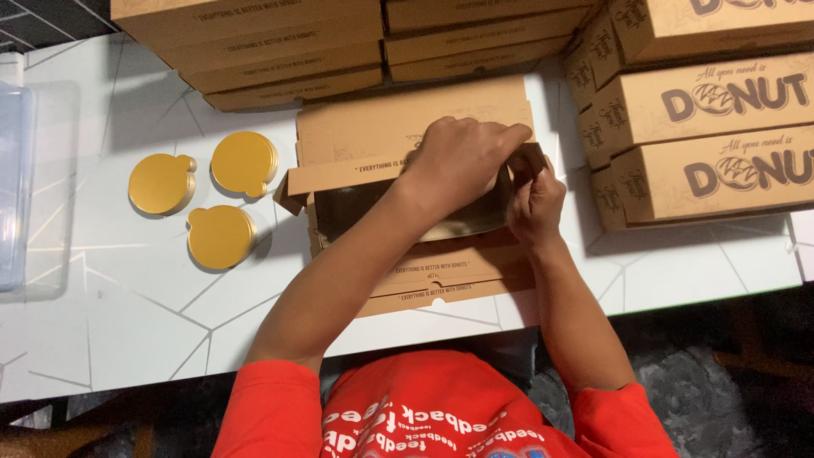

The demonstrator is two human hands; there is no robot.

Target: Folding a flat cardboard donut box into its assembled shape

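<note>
A flat brown cardboard box (398, 136) lies partly folded on the white table (110, 297), its shiny dark inside (348, 208) showing. My left hand (462, 161) reaches across the box and presses down on its right end, fingers curled over the top edge. My right hand (536, 203) pinches the box's right end flap (532, 159) just below the left hand's fingers. Both hands touch the same corner of the box. The front panels of the box (441, 280) lie flat towards me, under my forearms.
Three round gold cake boards (161, 182) (244, 163) (220, 237) lie left of the box. Stacks of closed brown boxes stand along the back (280, 51) and at the right (712, 136). A clear plastic bin (13, 187) sits at the far left edge.
</note>
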